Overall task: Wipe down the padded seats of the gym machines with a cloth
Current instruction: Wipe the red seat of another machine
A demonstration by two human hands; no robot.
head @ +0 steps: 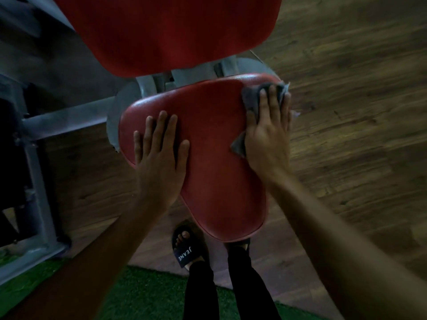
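Observation:
A red padded seat (215,144), wide at the far end and narrow towards me, fills the middle of the head view. My left hand (159,155) lies flat on its left side, fingers spread, holding nothing. My right hand (268,132) presses a grey cloth (250,98) onto the seat's far right corner; the cloth shows above the fingers and as a corner beside the thumb. Most of the cloth is hidden under the palm. A red padded backrest (166,31) hangs above the seat's far end.
The machine's grey metal frame (67,118) runs left of the seat and down to the floor. Brown wood-pattern flooring (358,112) lies to the right. Green turf (143,294) is under me. My feet in black slides (187,250) stand just below the seat's narrow end.

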